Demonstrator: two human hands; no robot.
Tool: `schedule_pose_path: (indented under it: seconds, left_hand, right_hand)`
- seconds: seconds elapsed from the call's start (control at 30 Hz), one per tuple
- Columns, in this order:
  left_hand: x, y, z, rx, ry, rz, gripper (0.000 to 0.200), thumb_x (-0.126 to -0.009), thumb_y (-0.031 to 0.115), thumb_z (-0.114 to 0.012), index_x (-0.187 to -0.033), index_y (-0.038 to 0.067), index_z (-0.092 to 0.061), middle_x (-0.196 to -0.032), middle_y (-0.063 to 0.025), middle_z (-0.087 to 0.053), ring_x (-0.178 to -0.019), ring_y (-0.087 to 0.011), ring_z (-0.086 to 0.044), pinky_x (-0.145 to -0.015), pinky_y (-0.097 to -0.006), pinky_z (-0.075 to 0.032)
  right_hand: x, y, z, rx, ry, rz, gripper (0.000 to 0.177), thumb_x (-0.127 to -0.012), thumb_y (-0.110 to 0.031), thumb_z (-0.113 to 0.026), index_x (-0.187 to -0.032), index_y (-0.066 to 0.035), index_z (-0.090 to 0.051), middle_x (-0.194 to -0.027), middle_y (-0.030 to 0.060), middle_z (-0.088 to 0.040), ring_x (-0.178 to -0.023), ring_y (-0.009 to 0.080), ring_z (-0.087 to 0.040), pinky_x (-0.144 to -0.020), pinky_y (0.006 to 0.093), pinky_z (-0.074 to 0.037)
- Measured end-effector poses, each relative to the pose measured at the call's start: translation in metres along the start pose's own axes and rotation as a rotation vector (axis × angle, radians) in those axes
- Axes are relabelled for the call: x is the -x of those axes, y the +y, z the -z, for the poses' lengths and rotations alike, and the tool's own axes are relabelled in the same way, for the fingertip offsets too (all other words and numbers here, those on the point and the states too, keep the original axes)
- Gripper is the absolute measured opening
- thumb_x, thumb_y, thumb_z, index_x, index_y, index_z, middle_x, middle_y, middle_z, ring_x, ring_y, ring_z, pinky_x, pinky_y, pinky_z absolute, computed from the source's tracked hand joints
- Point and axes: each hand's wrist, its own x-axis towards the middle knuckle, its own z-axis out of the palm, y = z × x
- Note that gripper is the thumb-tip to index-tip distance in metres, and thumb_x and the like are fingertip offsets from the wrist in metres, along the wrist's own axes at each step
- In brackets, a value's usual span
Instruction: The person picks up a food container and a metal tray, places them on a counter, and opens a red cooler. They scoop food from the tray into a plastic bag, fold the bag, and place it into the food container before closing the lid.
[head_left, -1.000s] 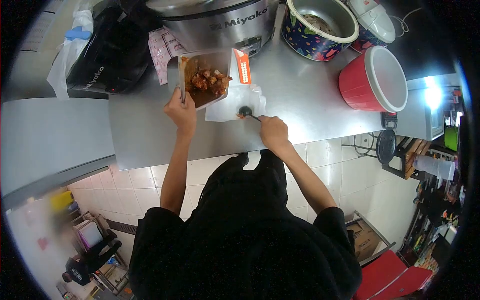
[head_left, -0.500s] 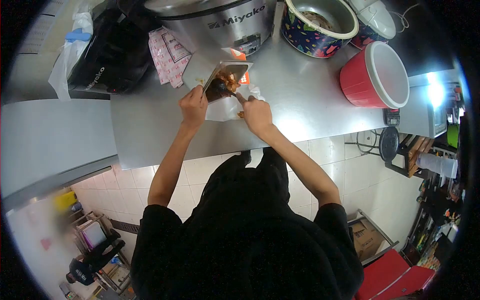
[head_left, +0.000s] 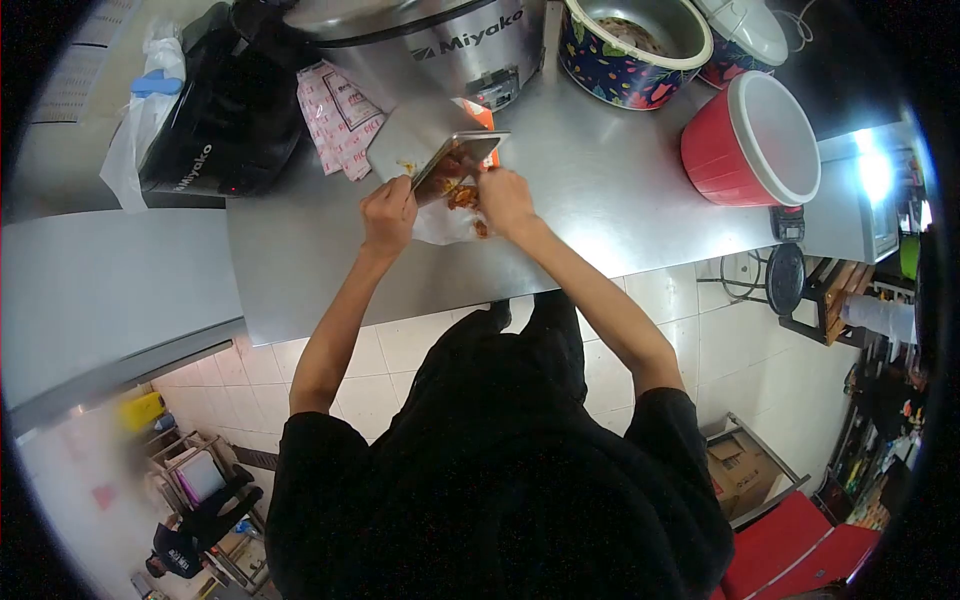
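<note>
My left hand (head_left: 388, 215) is closed on the near edge of a rectangular metal tray (head_left: 436, 183), which is tipped steeply over a white sheet of paper (head_left: 432, 228). Reddish-brown saucy food (head_left: 464, 197) lies on the paper below the tray's lower side, with a smaller piece nearer me. My right hand (head_left: 508, 203) is closed at the tray's right side around a spoon, whose dark bowl is mostly hidden now. An orange-and-white packet (head_left: 490, 155) sits partly behind the tray.
A steel Miyako cooker (head_left: 440, 50) stands behind the tray, with pink printed packets (head_left: 340, 115) at its left. A black Miyako appliance (head_left: 200, 140) is far left. To the right are a floral pot (head_left: 625, 80) and a red lidded tub (head_left: 720, 150). Another person (head_left: 185, 545) is at lower left.
The tray has tipped further, and more food now lies on the paper. My right hand has shifted slightly up and left, and the spoon's bowl has gone mostly from sight.
</note>
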Motion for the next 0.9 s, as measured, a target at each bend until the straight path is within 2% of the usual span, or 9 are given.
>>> schedule_pose_path:
  seconds: [0.03,0.13,0.23,0.33,0.47,0.53,0.67,0.73,0.9]
  left_hand:
    - [0.001,-0.001,-0.001,0.000,0.002,0.001,0.014,-0.064,-0.003,-0.053,-0.064,0.004,-0.041,-0.053,-0.0087,-0.044,-0.047,-0.0242,-0.048,-0.041,-0.0333,-0.037]
    - [0.000,0.002,0.003,0.088,-0.052,-0.036,0.013,-0.064,-0.002,-0.053,-0.065,0.004,-0.041,-0.054,-0.0085,-0.045,-0.047,-0.0244,-0.048,-0.041,-0.0333,-0.037]
    - [0.002,-0.003,-0.003,0.092,-0.057,-0.019,0.013,-0.064,-0.002,-0.053,-0.066,0.004,-0.042,-0.054,-0.0085,-0.045,-0.047,-0.0245,-0.048,-0.041,-0.0334,-0.037]
    - [0.002,-0.006,-0.006,0.068,-0.035,-0.041,0.012,-0.064,-0.002,-0.053,-0.066,0.004,-0.043,-0.055,-0.0087,-0.046,-0.047,-0.0245,-0.049,-0.041,-0.0334,-0.038]
    - [0.000,-0.008,-0.006,0.061,-0.035,-0.033,0.011,-0.064,-0.002,-0.053,-0.067,0.003,-0.044,-0.056,-0.0090,-0.047,-0.048,-0.0248,-0.050,-0.041,-0.0333,-0.038]
    - [0.000,-0.009,-0.004,0.050,-0.047,-0.007,0.010,-0.064,-0.002,-0.053,-0.067,0.003,-0.044,-0.056,-0.0091,-0.048,-0.048,-0.0248,-0.050,-0.042,-0.0332,-0.038]
    - [-0.006,-0.004,-0.001,0.077,-0.037,-0.043,0.010,-0.063,-0.003,-0.052,-0.067,0.002,-0.045,-0.055,-0.0100,-0.047,-0.047,-0.0255,-0.049,-0.041,-0.0334,-0.037]
    - [-0.010,-0.006,0.000,0.078,-0.007,-0.067,0.010,-0.063,-0.004,-0.052,-0.066,0.002,-0.045,-0.054,-0.0103,-0.046,-0.047,-0.0257,-0.048,-0.041,-0.0336,-0.037]
    - [-0.011,-0.015,0.001,0.056,0.045,-0.011,0.011,-0.061,-0.005,-0.052,-0.064,0.002,-0.045,-0.052,-0.0117,-0.045,-0.045,-0.0266,-0.047,-0.040,-0.0334,-0.036]
  right_hand:
    - [0.005,-0.002,-0.005,0.042,-0.122,0.028,0.015,-0.068,-0.005,-0.050,-0.078,0.001,-0.060,-0.067,0.0177,-0.058,-0.063,0.0291,-0.059,-0.055,0.0373,-0.047]
    - [0.019,-0.003,-0.003,-0.080,-0.268,-0.013,0.017,-0.068,-0.006,-0.052,-0.084,-0.001,-0.057,-0.070,0.0200,-0.057,-0.069,0.0309,-0.058,-0.060,0.0388,-0.047]
    - [0.036,0.008,-0.013,-0.138,-0.166,0.000,0.022,-0.068,-0.005,-0.051,-0.090,-0.003,-0.056,-0.067,0.0197,-0.056,-0.067,0.0317,-0.057,-0.060,0.0395,-0.047]
    - [0.043,0.008,0.009,-0.040,-0.249,-0.009,0.029,-0.069,-0.005,-0.050,-0.098,-0.007,-0.054,-0.067,0.0177,-0.056,-0.065,0.0316,-0.057,-0.059,0.0397,-0.046]
    - [0.046,0.014,0.022,0.005,-0.221,-0.012,0.034,-0.069,-0.004,-0.050,-0.102,-0.008,-0.053,-0.066,0.0167,-0.056,-0.063,0.0312,-0.056,-0.058,0.0394,-0.046]
    - [0.036,0.014,0.035,-0.064,-0.078,-0.017,0.034,-0.069,-0.002,-0.049,-0.102,-0.005,-0.053,-0.066,0.0162,-0.056,-0.063,0.0309,-0.056,-0.057,0.0389,-0.046]
    - [0.003,0.008,0.017,-0.031,0.039,0.004,0.032,-0.070,-0.003,-0.048,-0.101,-0.004,-0.053,-0.066,0.0164,-0.056,-0.063,0.0306,-0.056,-0.057,0.0393,-0.046]
    - [0.008,0.007,-0.005,0.112,-0.182,0.085,0.030,-0.071,-0.005,-0.049,-0.101,-0.006,-0.054,-0.067,0.0169,-0.056,-0.066,0.0307,-0.057,-0.058,0.0403,-0.046]
    - [0.046,0.004,0.016,-0.110,-0.179,-0.025,0.029,-0.073,-0.007,-0.049,-0.101,-0.006,-0.055,-0.069,0.0179,-0.057,-0.065,0.0312,-0.057,-0.058,0.0395,-0.047]
